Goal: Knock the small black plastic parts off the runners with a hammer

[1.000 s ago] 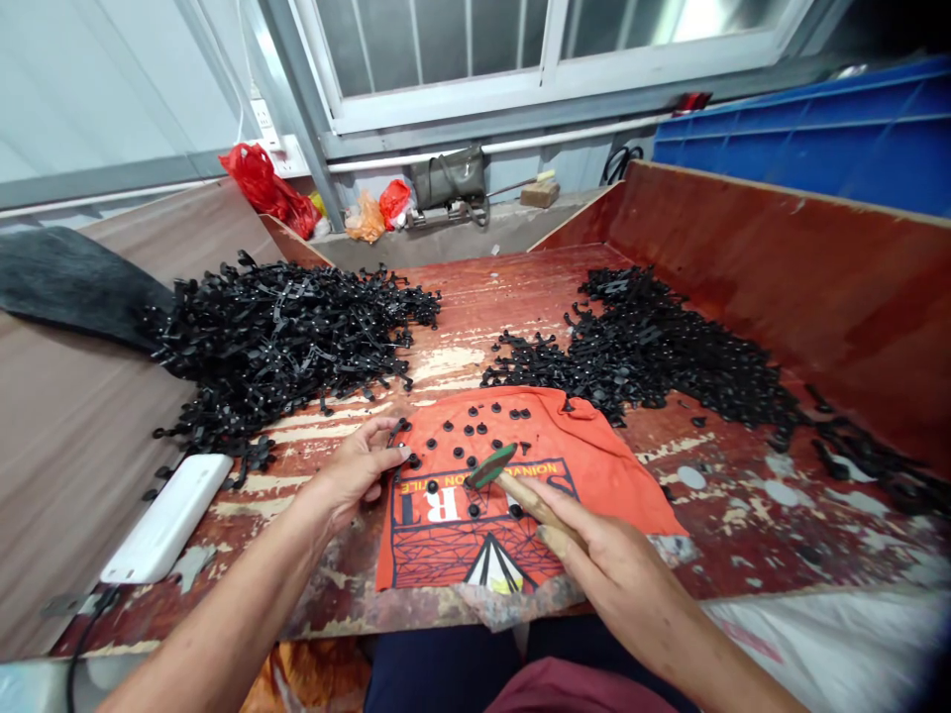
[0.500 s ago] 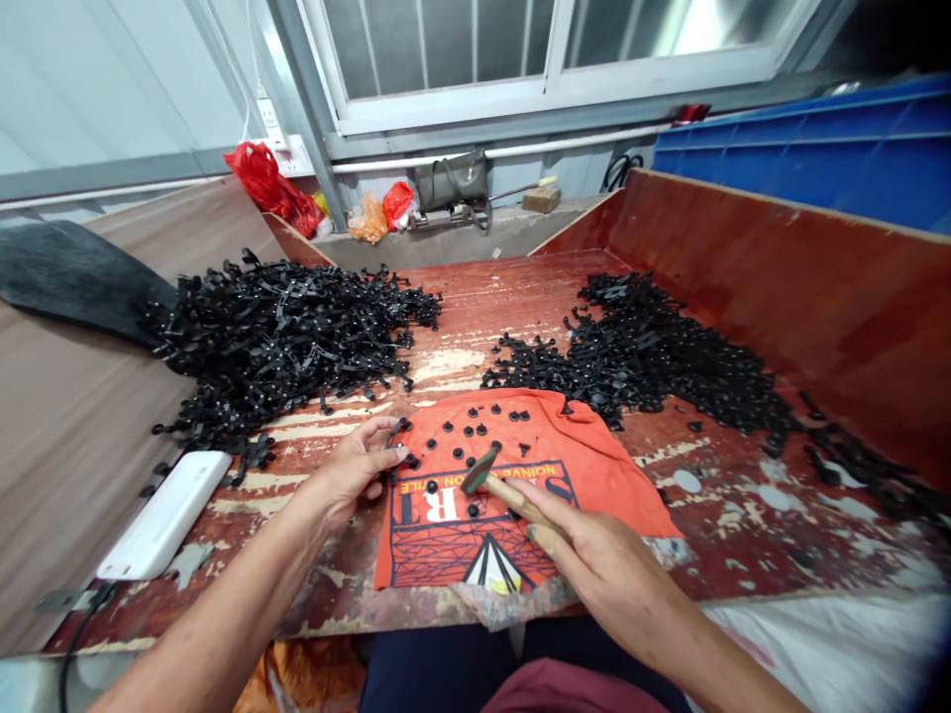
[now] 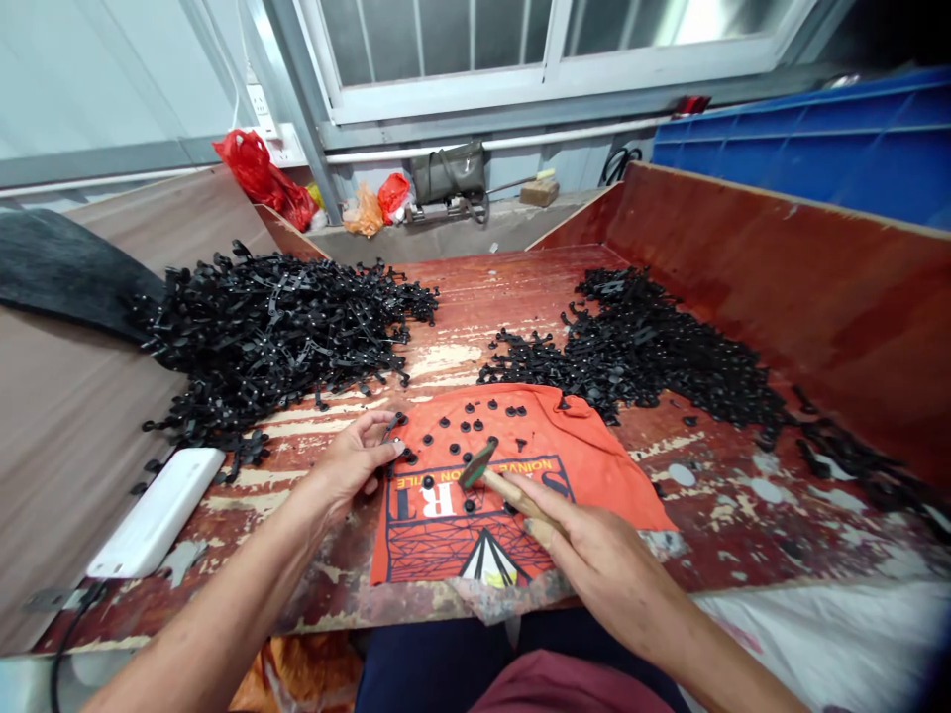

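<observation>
My right hand (image 3: 586, 545) is closed round the wooden handle of a small hammer (image 3: 479, 463) with a narrow green head. The hammer head hangs over an orange printed cloth (image 3: 616, 475) spread on the worn red tabletop. Several small round black plastic pieces (image 3: 455, 449) are scattered across the cloth, some close to the hammer head. At the cloth's left edge, my left hand (image 3: 362, 456) pinches a black plastic part (image 3: 396, 423) between thumb and fingers. How much of that part lies under the fingers I cannot tell.
A big heap of black parts (image 3: 274, 327) lies left, another black heap (image 3: 654, 347) right. A white plastic device (image 3: 158, 513) with a cable is near the left edge. Boards wall both sides; a blue crate (image 3: 809, 139) stands behind the right board (image 3: 788, 248).
The hammer head has swung down and slightly left over the cloth, then hardly moved in the last half second. My left hand keeps its pinch at the cloth's left edge.
</observation>
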